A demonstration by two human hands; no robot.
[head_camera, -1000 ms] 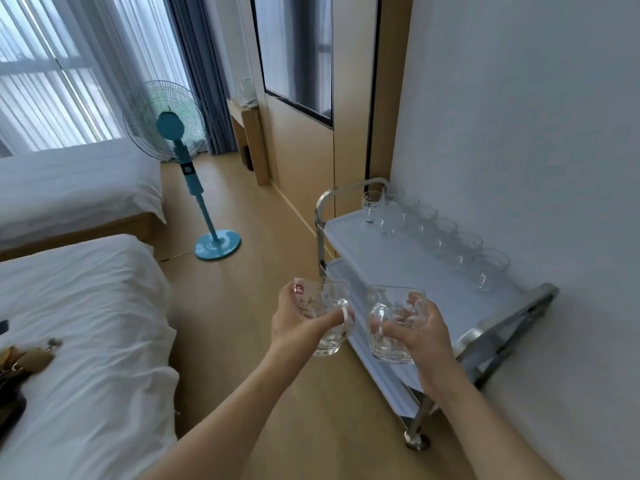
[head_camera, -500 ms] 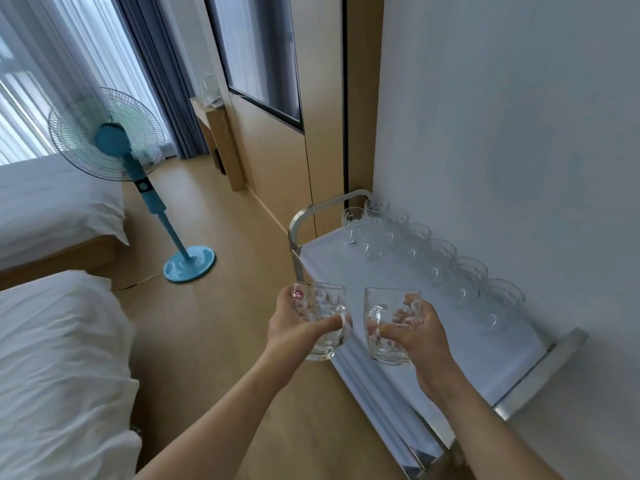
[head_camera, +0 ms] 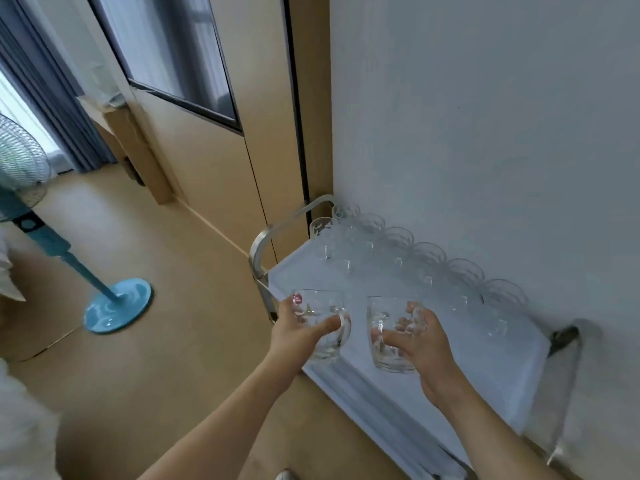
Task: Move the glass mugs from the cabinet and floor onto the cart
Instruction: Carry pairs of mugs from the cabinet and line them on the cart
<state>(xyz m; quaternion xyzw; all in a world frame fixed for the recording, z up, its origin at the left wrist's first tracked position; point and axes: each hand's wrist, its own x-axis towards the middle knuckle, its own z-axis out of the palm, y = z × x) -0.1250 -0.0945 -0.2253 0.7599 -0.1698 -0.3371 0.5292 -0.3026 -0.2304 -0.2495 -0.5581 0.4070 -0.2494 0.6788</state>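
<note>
My left hand (head_camera: 298,336) grips a clear glass mug (head_camera: 320,323) with a small red sticker, held at the near left edge of the cart. My right hand (head_camera: 420,344) grips a second glass mug (head_camera: 388,332) over the cart's white top shelf (head_camera: 485,368). The cart has a steel frame with a curved handle (head_camera: 263,244) and stands against the white wall. Several glass mugs (head_camera: 426,261) stand in a row along the wall side of the shelf, with others in front at the far end.
A teal pedestal fan (head_camera: 114,306) stands on the wooden floor at the left. White bedding (head_camera: 24,427) fills the lower left corner. Wooden panelling with a dark window runs behind the cart. A lower cart shelf (head_camera: 374,403) shows beneath the top one.
I have come closer to the cart and the view has swung right. Both hands, each with its mug, now hover at the top shelf.
</note>
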